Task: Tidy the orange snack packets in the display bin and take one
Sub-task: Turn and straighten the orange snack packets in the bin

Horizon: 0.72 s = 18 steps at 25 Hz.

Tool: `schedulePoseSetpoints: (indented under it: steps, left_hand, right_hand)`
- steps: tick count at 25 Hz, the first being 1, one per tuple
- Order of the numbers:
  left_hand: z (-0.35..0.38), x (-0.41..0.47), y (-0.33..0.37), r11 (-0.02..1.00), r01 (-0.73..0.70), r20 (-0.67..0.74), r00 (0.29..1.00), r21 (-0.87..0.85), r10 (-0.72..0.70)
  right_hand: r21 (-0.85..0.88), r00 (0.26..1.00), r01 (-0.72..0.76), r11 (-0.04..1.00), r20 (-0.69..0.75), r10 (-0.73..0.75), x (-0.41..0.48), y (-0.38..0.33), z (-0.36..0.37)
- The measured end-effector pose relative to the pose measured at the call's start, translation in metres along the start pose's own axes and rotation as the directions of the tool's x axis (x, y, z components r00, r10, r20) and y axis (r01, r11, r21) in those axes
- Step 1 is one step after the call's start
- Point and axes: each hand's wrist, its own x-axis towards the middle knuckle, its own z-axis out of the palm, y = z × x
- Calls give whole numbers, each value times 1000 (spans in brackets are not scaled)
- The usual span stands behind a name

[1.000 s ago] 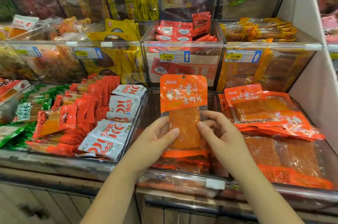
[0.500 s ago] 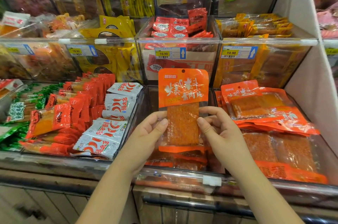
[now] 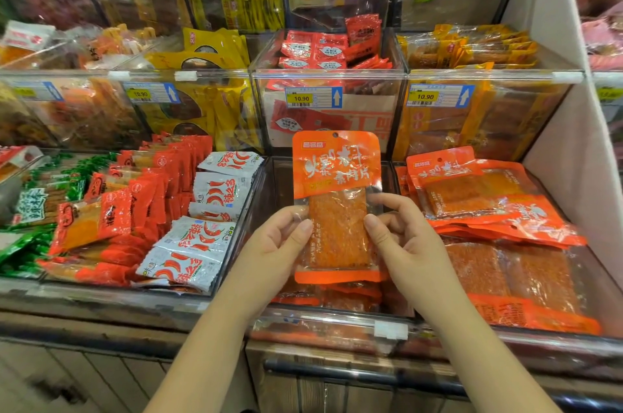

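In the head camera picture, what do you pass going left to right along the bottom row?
green packets → red packets → white chili packets → left hand → held orange packet → right hand → orange packet pile

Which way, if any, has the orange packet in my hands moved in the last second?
No, hardly: the orange packet still has its top edge just below the price tag behind it, as before.

- I'm in a snack shop: tiered clear plastic display bins [image 3: 327, 74] run from nine to three o'clock.
- Yellow-and-blue paper price labels [image 3: 312, 97] reading 10.90 hang at twelve o'clock.
- Flat orange snack packets [image 3: 472, 190] lie stacked at two o'clock.
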Motion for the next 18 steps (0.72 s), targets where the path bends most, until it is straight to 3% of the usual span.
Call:
schedulePoseSetpoints:
  steps: [6, 9, 11, 12, 14, 16, 18]
  left_hand:
    - [9, -6, 0, 996, -70, -19, 997, 49, 71]
    - [17, -11, -3, 930, -81, -55, 993, 360, 107]
    - [30, -10, -6, 777, -166, -25, 974, 607, 227]
    - [44, -10, -5, 703, -214, 60, 970, 679, 237]
    - [78, -10, -4, 622, -228, 230, 970, 749, 79]
    - [111, -11, -2, 548, -182, 276, 956, 817, -95]
    - [128, -10, -2, 507, -154, 257, 956, 848, -140]
  right_hand:
    - [-81, 986, 149, 986, 92, -141, -2, -4, 7]
    - [-147, 983, 176, 973, -29, -182, 2, -5, -21]
    - [-292, 957, 158, 943, -189, -219, 13, -8, -61]
    - [-400, 943, 106, 910, -249, -219, 21, -7, -83]
    - [-583, 930, -76, 809, -334, -153, 35, -4, -123]
    - [-635, 908, -314, 706, -418, 28, 42, 0, -147]
    - [-692, 888, -442, 571, -427, 170, 42, 1, -157]
